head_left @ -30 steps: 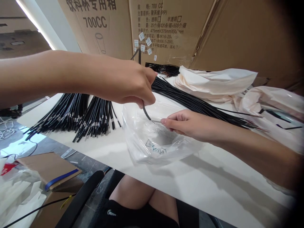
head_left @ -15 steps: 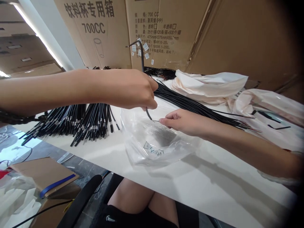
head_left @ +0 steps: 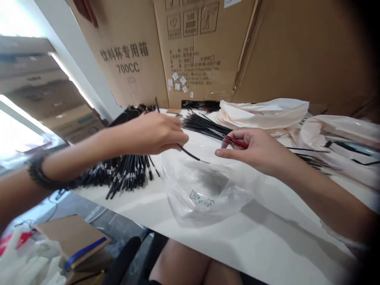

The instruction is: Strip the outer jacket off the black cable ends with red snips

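My left hand is closed around a black cable. One end of it rises above the knuckles, and the other points down to the right with a thin pale tip. My right hand holds a slim red tool under its curled fingers; its exact kind does not show. The thumb stands apart from the forefinger, near the cable tip but not touching it. Below both hands lies a clear plastic bag with small silvery contents and green lettering. Behind my right hand runs a bundle of black cables.
More black cables with pale bands lie at the left of the white table. White plastic wrapping sits at the back right. A large cardboard box stands behind. A smaller carton is on the floor, lower left.
My right hand has come away from the cable tip and now has the red tool in it. The left hand still grips the cable, now slanting more to the right. The view has shifted.
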The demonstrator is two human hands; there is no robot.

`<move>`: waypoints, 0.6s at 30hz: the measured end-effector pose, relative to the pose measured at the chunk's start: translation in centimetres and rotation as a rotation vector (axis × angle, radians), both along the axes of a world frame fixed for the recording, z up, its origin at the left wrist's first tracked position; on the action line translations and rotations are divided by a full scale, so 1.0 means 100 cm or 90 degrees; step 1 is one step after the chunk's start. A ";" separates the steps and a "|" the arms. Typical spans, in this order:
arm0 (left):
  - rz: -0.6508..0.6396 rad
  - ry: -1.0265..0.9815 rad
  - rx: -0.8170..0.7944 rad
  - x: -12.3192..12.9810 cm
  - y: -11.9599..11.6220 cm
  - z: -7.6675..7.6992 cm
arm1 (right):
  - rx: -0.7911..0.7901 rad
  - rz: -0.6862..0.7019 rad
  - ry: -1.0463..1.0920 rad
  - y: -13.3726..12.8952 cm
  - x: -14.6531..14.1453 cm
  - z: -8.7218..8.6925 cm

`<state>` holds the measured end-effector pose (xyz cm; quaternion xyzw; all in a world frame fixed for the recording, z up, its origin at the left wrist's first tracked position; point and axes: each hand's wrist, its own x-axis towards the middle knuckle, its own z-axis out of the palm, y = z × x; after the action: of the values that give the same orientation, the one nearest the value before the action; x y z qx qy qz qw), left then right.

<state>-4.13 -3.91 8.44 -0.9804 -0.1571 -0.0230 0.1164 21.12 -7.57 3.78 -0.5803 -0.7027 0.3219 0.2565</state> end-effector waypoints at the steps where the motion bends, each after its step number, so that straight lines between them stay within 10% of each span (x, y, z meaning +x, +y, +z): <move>1: -0.005 -0.042 0.012 -0.005 -0.003 -0.003 | 0.011 0.005 0.038 0.003 -0.001 0.000; 12: 0.047 -0.332 -0.022 -0.037 -0.029 -0.056 | -0.025 0.165 0.209 -0.004 -0.017 0.005; 18: 0.119 -0.305 -0.103 -0.019 -0.046 -0.051 | -0.028 0.130 0.304 -0.011 -0.018 0.005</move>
<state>-6.01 -8.49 3.34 -0.9343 -0.2716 -0.2310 -0.0010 19.31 -8.63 4.24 -0.4192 -0.6701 0.4892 0.3688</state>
